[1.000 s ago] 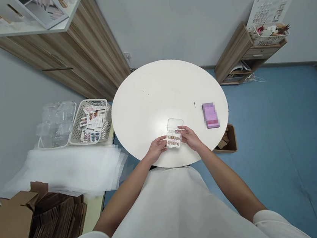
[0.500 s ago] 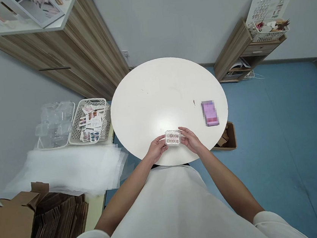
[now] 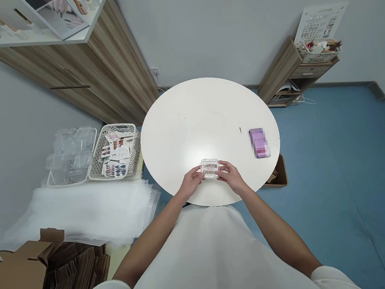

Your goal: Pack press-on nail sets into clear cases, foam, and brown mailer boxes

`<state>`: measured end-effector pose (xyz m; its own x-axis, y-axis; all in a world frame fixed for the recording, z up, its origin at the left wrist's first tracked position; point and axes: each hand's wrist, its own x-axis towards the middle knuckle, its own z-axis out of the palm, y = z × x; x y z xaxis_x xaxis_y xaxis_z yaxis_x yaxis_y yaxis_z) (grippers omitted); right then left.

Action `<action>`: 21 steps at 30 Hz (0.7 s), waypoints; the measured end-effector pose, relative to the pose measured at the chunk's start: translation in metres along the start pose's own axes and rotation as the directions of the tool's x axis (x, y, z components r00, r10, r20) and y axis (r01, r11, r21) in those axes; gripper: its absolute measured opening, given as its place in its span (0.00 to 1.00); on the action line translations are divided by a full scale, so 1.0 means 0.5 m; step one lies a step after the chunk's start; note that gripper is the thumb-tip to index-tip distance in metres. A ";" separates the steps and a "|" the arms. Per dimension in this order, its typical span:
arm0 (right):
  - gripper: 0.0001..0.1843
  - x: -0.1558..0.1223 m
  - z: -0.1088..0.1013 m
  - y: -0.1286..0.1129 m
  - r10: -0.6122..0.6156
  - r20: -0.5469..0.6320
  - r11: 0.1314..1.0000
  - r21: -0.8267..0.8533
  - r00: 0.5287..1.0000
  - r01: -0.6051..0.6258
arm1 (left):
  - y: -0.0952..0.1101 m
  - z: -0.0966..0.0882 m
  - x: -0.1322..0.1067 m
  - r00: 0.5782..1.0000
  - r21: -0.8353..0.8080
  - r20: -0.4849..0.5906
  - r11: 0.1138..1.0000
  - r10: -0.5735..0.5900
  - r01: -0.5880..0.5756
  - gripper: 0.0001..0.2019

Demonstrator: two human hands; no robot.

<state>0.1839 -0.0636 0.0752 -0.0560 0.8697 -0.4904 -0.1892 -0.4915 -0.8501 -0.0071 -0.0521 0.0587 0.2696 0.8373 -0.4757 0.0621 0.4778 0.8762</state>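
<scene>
A small clear plastic box (image 3: 210, 167) with two rows of press-on nails inside is between my hands, over the near part of a white round table (image 3: 203, 115). My left hand (image 3: 191, 181) grips its left edge between thumb and fingers. On the opposite edge, my right hand (image 3: 231, 176) holds it the same way, the thumb at the lower right corner. The box's lid looks closed. A pixelated purple item (image 3: 259, 143) lies on the table to the right.
Left of the table stand a white basket of nail cards (image 3: 133, 144) and a basket of clear boxes (image 3: 71, 151). Nearer are translucent sheets (image 3: 91, 207) and an open carton (image 3: 14, 285). A brown box (image 3: 281, 174) sits on the floor at right.
My right hand has closed in from loosely spread fingers to a firmer grip on the box's right edge. The box has tilted slightly, and the camera view has shifted a little.
</scene>
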 end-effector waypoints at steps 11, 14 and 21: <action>0.25 0.031 0.121 0.013 -0.097 -0.108 0.992 -0.094 0.989 0.086 | -0.004 -0.092 -0.004 0.981 0.062 -0.072 0.983 0.178 -0.174 0.29; 0.24 0.044 0.166 0.021 -0.115 -0.121 0.987 -0.126 0.986 0.100 | -0.015 -0.128 -0.005 0.975 0.093 -0.113 0.979 0.191 -0.181 0.27; 0.22 0.102 0.276 0.046 -0.067 -0.103 0.986 -0.161 0.992 0.050 | -0.044 -0.231 0.003 0.950 0.180 -0.252 0.973 0.186 -0.143 0.23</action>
<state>0.0415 -0.0243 0.0571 0.0580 0.8915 -0.4492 -0.0312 -0.4481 -0.8934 -0.1189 -0.0306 0.0300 0.0252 0.9512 -0.3077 0.1952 0.2972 0.9347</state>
